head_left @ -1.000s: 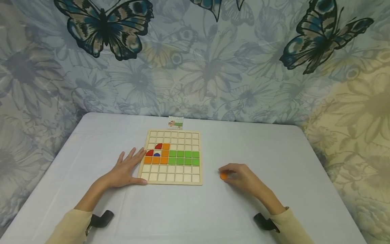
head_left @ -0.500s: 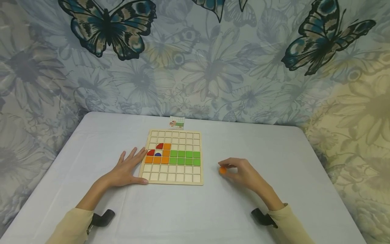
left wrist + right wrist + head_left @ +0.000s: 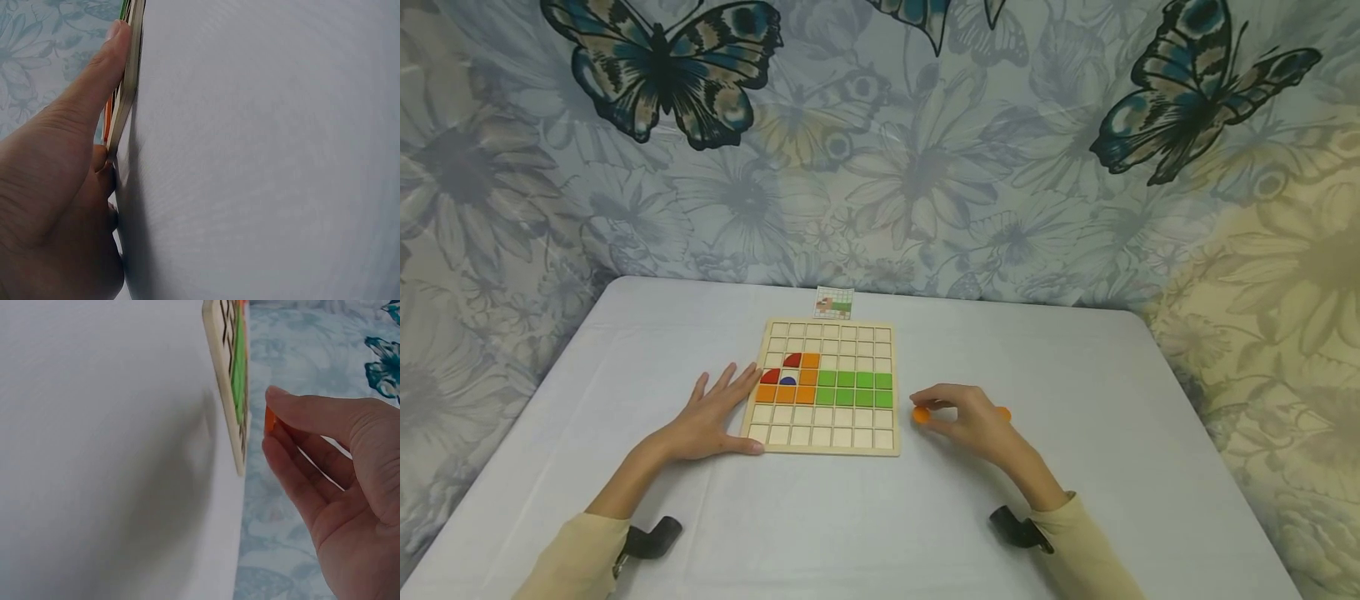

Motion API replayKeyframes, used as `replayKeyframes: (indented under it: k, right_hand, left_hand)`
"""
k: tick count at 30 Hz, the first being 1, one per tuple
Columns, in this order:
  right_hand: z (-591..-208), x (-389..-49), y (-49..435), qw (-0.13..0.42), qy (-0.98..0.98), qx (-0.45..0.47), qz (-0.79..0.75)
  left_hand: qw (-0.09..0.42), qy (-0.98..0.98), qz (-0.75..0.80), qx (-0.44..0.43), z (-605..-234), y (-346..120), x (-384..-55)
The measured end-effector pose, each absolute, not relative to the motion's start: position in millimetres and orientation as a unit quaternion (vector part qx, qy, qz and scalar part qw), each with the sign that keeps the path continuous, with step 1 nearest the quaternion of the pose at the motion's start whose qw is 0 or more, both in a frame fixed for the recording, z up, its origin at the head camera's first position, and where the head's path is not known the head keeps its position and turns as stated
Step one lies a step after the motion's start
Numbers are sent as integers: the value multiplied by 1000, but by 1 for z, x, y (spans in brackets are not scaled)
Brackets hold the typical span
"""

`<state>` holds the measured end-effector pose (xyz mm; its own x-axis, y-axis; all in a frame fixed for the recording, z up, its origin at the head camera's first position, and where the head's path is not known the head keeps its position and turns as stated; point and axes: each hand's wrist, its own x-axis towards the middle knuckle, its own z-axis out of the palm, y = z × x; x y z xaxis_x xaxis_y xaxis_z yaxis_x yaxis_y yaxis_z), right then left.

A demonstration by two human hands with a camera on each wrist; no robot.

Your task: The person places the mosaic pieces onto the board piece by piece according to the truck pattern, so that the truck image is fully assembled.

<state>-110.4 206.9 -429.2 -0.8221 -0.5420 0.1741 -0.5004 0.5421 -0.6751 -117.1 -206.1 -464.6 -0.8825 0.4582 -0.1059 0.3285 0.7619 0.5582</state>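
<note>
A wooden grid board lies on the table. My left hand is spread at its left side, fingertips at the left rim and thumb on the near left corner. Green square tiles, orange tiles, two red quarter-round tiles and a blue half-round tile sit in the grid. Just right of the board, my right hand pinches a rounded orange tile between thumb and fingers, raised above the table in the right wrist view. A second orange tile shows partly behind that hand.
A small printed pattern card lies just beyond the board's far edge. The table has a white cloth and ends at a butterfly-and-flower patterned backdrop. A black wrist mount sticks out beneath the right sleeve.
My right hand has moved left toward the board with the pinched orange tile, slightly higher in view. A second orange tile behind it has come into sight. My left hand stays at the board.
</note>
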Motion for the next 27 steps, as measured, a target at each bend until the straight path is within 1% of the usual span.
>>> replayKeyframes:
  k: [7, 16, 27]
  right_hand:
    - [-432, -119, 184, 25, 869, -317, -380]
    - [-438, -123, 162, 53, 868, -313, -382]
    - [-439, -129, 137, 67, 867, -314, -381]
  left_hand:
    - [116, 931, 276, 210, -461, -207, -116]
    - [112, 931, 275, 213, -468, -206, -118]
    - [114, 933, 271, 207, -469, -207, -118]
